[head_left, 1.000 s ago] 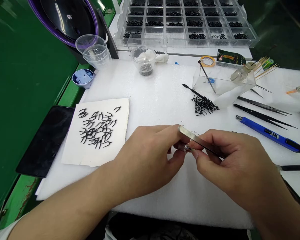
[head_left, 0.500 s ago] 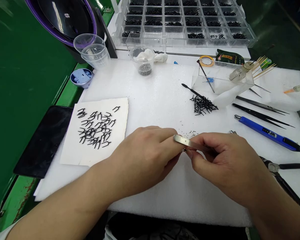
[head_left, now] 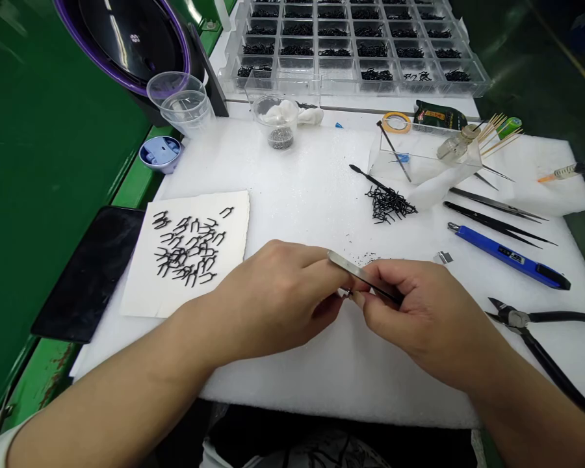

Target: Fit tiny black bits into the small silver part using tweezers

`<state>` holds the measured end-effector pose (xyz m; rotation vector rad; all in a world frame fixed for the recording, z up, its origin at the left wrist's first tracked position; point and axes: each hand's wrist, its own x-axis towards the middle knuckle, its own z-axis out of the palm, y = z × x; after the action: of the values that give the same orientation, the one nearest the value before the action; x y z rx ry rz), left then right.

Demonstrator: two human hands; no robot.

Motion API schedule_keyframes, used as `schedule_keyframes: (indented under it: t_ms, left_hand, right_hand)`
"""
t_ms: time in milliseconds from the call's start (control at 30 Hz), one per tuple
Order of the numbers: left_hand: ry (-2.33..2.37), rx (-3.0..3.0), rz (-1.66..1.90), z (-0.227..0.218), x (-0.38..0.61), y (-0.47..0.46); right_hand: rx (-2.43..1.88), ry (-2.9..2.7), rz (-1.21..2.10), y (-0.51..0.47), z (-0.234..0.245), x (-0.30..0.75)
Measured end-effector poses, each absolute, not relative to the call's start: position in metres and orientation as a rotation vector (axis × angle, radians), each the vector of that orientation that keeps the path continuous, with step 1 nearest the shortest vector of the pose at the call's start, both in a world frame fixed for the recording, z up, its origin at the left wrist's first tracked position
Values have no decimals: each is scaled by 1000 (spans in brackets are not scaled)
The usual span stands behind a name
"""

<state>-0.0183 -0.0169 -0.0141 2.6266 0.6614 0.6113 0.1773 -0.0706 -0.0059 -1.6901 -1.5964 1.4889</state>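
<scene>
My left hand [head_left: 283, 302] is closed with its thumb and fingertips pinched together. Close against it, my right hand [head_left: 419, 318] grips slim metal tweezers [head_left: 355, 268], whose rounded end points left over the left fingers. A tiny dark and shiny piece [head_left: 344, 292] shows where the fingertips of both hands meet; most of it is hidden. Left of my hands, a white card [head_left: 141, 286] bears many black fork-shaped pieces [head_left: 190, 250]. Beyond the right hand lies a heap of thin black bent pieces [head_left: 390, 205], with black specks [head_left: 365, 257] in front of it.
Cutting pliers [head_left: 517, 318], a blue pen-like tool [head_left: 507, 253] and more tweezers [head_left: 497, 224] lie at right. A compartment box [head_left: 338, 84] spans the back. Plastic cups [head_left: 185, 114] and a purple-rimmed black device [head_left: 131, 39] stand back left. A dark tablet [head_left: 88, 279] borders the mat.
Both hands sit slightly further left, and the tweezers tilt more steeply. The view has shifted a little, showing more of the pliers and a small metal clip beside my right hand.
</scene>
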Motion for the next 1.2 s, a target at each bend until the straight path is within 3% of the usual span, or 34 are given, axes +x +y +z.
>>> schedule_keyframes:
  t_ms: [1200]
  left_hand:
    - [679,2584,547,-15,-19,-13]
  right_hand:
    - [-1709,-1649,1260,-69,-13,176]
